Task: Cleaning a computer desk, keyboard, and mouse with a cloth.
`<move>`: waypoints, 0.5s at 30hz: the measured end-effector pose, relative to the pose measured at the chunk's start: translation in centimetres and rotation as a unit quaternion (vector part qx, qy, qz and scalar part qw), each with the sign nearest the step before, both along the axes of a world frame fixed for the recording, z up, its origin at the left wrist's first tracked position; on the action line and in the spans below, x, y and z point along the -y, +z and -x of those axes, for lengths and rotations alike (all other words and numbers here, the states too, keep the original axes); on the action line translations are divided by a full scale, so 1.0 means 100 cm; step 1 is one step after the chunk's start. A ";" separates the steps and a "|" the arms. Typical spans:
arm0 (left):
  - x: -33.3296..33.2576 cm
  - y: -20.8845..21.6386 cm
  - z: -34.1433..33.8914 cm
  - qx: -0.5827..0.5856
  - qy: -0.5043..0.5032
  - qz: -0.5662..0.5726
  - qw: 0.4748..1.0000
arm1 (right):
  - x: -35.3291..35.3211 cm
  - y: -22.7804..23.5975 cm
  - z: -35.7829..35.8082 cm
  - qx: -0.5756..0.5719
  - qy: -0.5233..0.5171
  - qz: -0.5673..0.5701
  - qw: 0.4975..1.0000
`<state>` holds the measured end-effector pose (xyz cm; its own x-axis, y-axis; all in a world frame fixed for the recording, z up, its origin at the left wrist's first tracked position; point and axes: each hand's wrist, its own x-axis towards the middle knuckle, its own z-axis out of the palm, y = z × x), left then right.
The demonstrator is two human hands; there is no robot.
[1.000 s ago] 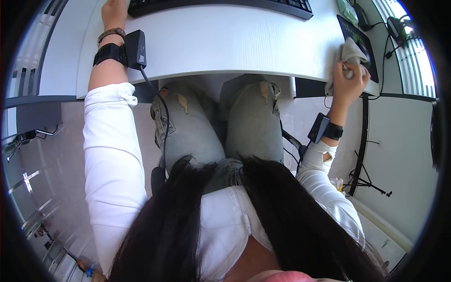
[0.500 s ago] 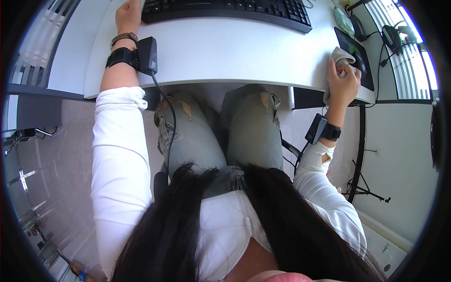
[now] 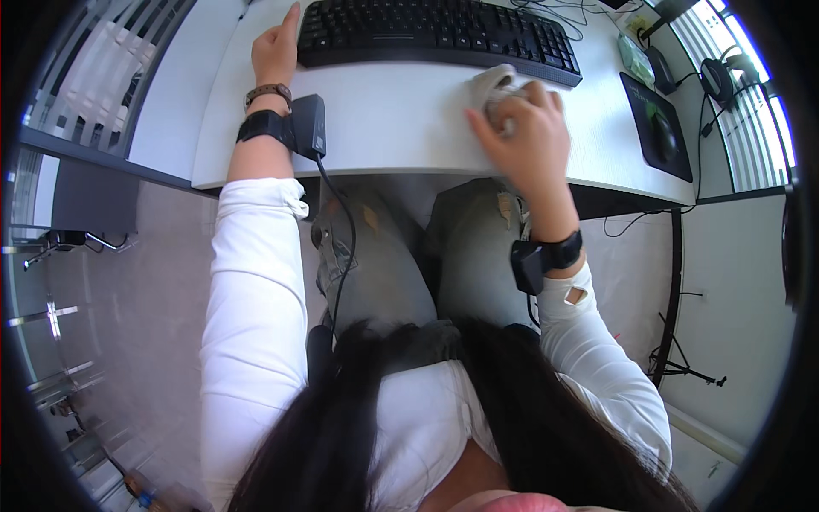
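Note:
A crumpled beige-grey cloth (image 3: pixel 492 88) is bunched in my right hand (image 3: pixel 533 136), which presses it on the white desk just in front of the keyboard's right half. The fingers wrap over the cloth, and the thumb points toward the left. My left hand (image 3: pixel 275 53) rests on the desk at the left end of the black keyboard (image 3: pixel 439 38). Its thumb stretches forward along that end while the other fingers are curled in; their tips are hidden. I see nothing held there.
On the desk's right side, a dark mouse pad (image 3: pixel 653 111) carries a black mouse (image 3: pixel 661 135). A small green-white packet (image 3: pixel 633 58) and loose cables (image 3: pixel 554 13) lie behind. A corded black box (image 3: pixel 309 126) is strapped to my left wrist, another (image 3: pixel 531 266) to my right.
My right hand has swept left with the cloth, from beside the mouse pad to the front of the keyboard. My left hand stays by the keyboard's left end; the view has shifted slightly.

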<state>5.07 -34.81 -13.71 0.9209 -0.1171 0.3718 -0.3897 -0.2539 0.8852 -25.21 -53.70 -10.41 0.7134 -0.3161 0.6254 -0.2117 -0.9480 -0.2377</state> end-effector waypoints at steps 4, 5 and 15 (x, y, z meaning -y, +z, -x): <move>-0.001 0.007 0.010 0.002 -0.001 0.001 1.000 | -0.033 0.002 -0.036 -0.060 0.032 0.034 0.997; -0.001 0.008 0.011 -0.001 0.005 -0.001 1.000 | -0.040 0.005 -0.043 -0.088 0.061 0.034 0.994; 0.001 0.013 0.012 -0.016 0.001 -0.016 1.000 | -0.065 -0.001 -0.053 -0.083 0.130 0.033 0.987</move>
